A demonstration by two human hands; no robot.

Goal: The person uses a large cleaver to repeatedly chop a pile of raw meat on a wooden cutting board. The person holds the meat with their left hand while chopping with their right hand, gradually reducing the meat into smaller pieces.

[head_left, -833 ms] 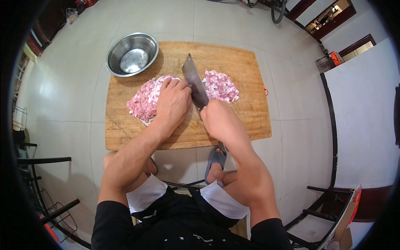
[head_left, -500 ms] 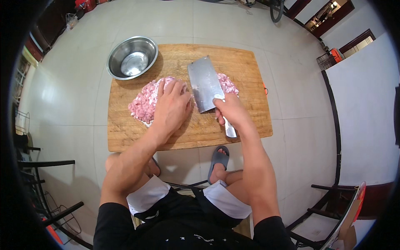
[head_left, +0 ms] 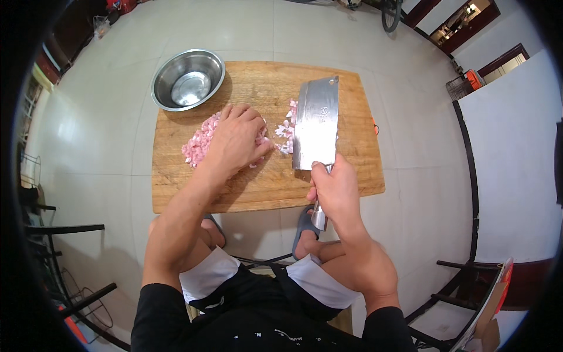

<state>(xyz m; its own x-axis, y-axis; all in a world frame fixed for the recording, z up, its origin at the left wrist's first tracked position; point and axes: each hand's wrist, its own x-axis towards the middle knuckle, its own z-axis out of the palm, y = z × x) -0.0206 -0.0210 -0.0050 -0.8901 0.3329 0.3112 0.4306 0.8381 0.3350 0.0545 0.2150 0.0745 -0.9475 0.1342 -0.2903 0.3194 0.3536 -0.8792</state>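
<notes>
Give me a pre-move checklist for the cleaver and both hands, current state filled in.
1. Grip: ok. The right hand is wrapped around the handle of the cleaver.
2. Finger clearance: ok. A gap shows between the blade and the left hand, which is on the left pile of diced raw meat.
3. View of right pile of diced raw meat: not ok. The blade hides much of it.
4. Blade off the meat: cannot tell. Seen from above, contact is hidden.
5. Wooden cutting board support: cannot tell. What it rests on is out of sight.
</notes>
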